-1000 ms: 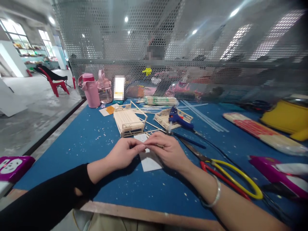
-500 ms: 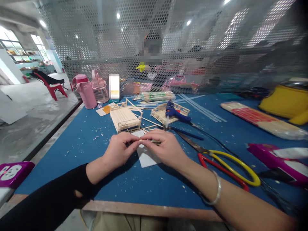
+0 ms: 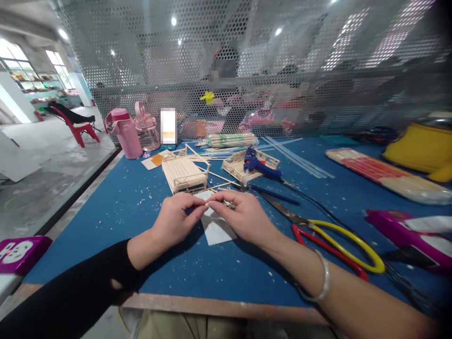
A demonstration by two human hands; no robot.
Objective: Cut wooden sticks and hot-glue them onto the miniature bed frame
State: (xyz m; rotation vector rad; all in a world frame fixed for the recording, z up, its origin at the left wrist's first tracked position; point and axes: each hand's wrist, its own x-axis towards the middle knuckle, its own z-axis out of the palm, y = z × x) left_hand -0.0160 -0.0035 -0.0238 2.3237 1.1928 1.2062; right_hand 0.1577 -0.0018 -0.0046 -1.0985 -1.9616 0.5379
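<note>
- The left hand (image 3: 174, 219) had thumb and forefinger closed together at the near end of a small pale piece (image 3: 207, 204); most of it was hidden by the fingers.
- The right hand (image 3: 245, 216) met it from the other side, its thumb and forefinger likewise pinched on the piece. The two-sided grip presumably kept so slight a part steady.
- The piece was located between the fingertips, above a white card (image 3: 217, 231) on the blue bench (image 3: 120, 230). The card probably served to protect the surface or give a clean ground; its purpose could not be confirmed.
- Just beyond the card stood a slatted stick model (image 3: 184, 172), near enough, in this observer's judgement, for easy reference.
- A blue glue gun (image 3: 263, 168) rested across a second stick frame (image 3: 231, 167), apparently propped so its nozzle stood off the bench.
- Large scissors (image 3: 284, 211) lay open by the right forearm, handles towards the worker, which would make for a short reach.
- Whether the right palm covered anything further could not be told.
</note>
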